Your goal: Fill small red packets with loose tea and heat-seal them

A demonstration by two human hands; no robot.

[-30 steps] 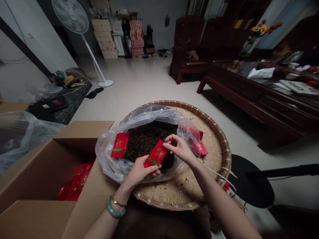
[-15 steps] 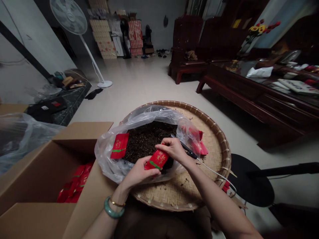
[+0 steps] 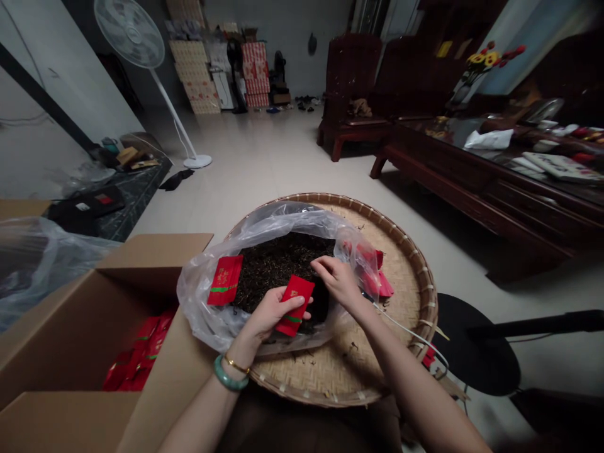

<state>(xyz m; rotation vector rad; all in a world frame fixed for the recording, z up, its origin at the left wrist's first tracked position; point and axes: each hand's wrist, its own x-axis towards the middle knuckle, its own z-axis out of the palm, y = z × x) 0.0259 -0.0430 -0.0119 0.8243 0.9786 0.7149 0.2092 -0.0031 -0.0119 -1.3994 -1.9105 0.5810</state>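
Note:
My left hand grips a red packet with gold print and a green band, thumb across its front. The packet stands tilted over dark loose tea leaves in a clear plastic bag. Just right of the packet, apart from it, my right hand has its thumb and fingertips pinched together above the leaves; whatever may be between them is too small to make out. Another red packet lies on the bag's left side. A corded black tool is mostly hidden behind my right wrist.
The bag sits on a round woven bamboo tray. Red packets lie at its right, partly under plastic. At left an open cardboard box holds several red packets. A black round stand base is right; a white fan stands beyond.
My right hand has let go of the red packet's top and moved slightly up and right. My left hand now holds the packet alone, turned more upright.

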